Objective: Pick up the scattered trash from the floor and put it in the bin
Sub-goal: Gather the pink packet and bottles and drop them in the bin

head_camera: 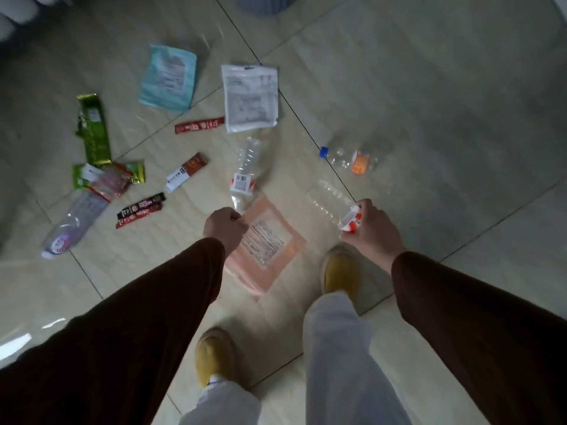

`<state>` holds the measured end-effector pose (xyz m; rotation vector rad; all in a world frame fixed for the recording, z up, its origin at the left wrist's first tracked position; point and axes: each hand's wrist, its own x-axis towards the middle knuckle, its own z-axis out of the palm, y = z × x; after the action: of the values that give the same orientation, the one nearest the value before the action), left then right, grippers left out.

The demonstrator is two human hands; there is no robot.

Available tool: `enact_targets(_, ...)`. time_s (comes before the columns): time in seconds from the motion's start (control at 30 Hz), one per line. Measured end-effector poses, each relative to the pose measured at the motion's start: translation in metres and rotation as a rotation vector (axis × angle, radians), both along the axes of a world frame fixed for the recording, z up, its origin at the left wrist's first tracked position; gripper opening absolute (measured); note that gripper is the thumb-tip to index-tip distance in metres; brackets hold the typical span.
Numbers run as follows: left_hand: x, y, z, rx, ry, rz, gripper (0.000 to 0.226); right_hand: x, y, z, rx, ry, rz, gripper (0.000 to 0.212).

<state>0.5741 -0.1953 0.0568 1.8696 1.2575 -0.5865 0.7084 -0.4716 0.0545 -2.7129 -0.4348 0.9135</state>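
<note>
Head view: right hand (pixel 372 230) curled tight round the labelled end of a clear plastic bottle (pixel 331 207), body of it jutting up-left, off the tiles. Left hand (pixel 225 225) closed in a fist, pinching the neck end of a second clear bottle (pixel 247 170) with a red-and-white label, far end pointing away up the floor; whether that far end touches the tiles, cannot tell. Just under the left fist, flat on the floor (pixel 429 87), a pink pouch (pixel 265 246) with a printed panel. Dark brown sleeves behind both wrists; below, pale trousers and two yellow slippers. Further out, right: a crushed bottle with blue cap (pixel 346 156) and orange label, lying across a tile joint. Ahead: white pouch (pixel 250 98), light blue pouch (pixel 168 76), red sachet (pixel 199 125) between them. Left: brown-and-white sachet (pixel 185 173), two dark sachets (pixel 141 210) side by side, long green wrapper (pixel 93 128), a small heap of green and reddish wrappers (pixel 107 177), and a big clear bottle with purple label (pixel 72 225). Top edge, well apart from the litter: base of a grey-blue bin (pixel 265 4), mostly cut off.
</note>
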Motion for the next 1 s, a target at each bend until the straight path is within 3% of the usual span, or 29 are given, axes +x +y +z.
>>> enact_targets(0.2, 0.037, -0.005, -0.032, 0.083, -0.047, -0.067, 0.014, 0.073, 0.031, -0.03, 0.02, -0.048, 0.16, 0.057)
enact_targets(0.43, 0.069, 0.022, -0.098, 0.328, -0.073, -0.079, 0.023, 0.134, 0.048, -0.092, -0.134, -0.04, 0.335, 0.077)
enact_targets(0.57, 0.08, 0.03, -0.128, 0.328, -0.149, 0.056, 0.02, 0.147, 0.05, -0.128, -0.14, 0.013, 0.388, 0.084)
enact_targets(0.67, 0.08, 0.028, -0.145, 0.255, -0.172, 0.096, 0.049, 0.146, 0.049, -0.146, -0.106, -0.073, 0.399, 0.084)
enact_targets(0.8, 0.073, 0.034, -0.161, 0.242, -0.115, 0.005, 0.073, 0.149, 0.049, -0.159, -0.105, -0.163, 0.421, 0.081)
enact_targets(1.0, 0.074, 0.029, -0.149, 0.154, -0.106, -0.105, 0.074, 0.151, 0.06, -0.151, -0.17, -0.034, 0.336, 0.078)
